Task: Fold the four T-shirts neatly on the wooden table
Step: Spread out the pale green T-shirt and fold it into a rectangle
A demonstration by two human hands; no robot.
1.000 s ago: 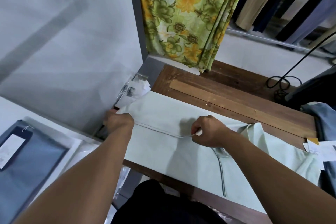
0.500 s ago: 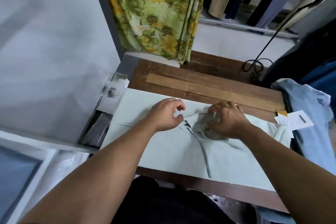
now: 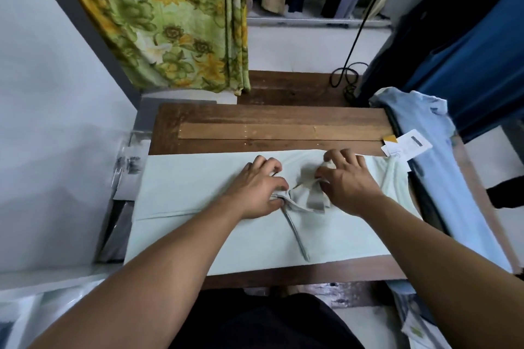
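Note:
A pale mint polo shirt lies spread flat across the wooden table, its grey collar near the middle and its placket running toward me. My left hand pinches the left side of the collar against the shirt. My right hand has curled fingers gripping the right side of the collar. A light blue shirt lies along the table's right edge.
White paper tags sit on the blue shirt by the table's far right corner. A floral curtain hangs behind, with dark clothes on a rail and a black cable on the floor. Plastic packaging lies left of the table.
Both hands left the folded side edge and came together at the collar. My view has swung right, centring on the table.

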